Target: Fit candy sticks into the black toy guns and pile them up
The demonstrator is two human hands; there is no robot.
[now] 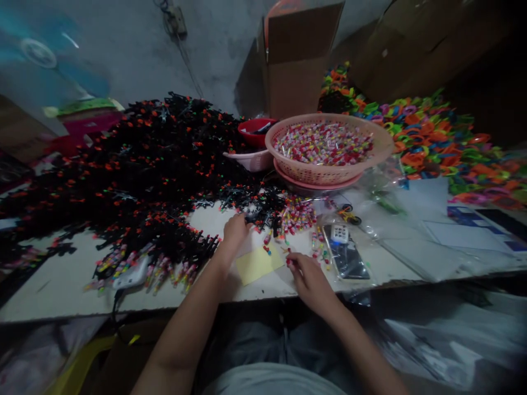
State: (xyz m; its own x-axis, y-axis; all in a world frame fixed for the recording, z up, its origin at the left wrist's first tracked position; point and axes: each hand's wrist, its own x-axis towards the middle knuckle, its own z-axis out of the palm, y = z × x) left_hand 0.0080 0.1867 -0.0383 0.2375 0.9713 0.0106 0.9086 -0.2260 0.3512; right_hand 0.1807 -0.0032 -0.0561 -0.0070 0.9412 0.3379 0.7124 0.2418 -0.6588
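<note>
My left hand is at the near edge of a loose spread of small black plastic pieces. Its fingers look drawn together beside a dark piece, but blur hides what they grip. My right hand pinches a small red piece between thumb and fingertips, just above the table. Between the hands lies a yellow sheet of paper, with a small colourful piece at its upper edge. A heap of small pink, red and yellow candy-like pieces sits beyond my right hand.
A tall black-and-orange heap fills the left. Behind stands a pink basket of colourful pieces, beside a red bowl. A phone with a small white device lies right. A white adapter lies left; bright plastic pieces pile far right.
</note>
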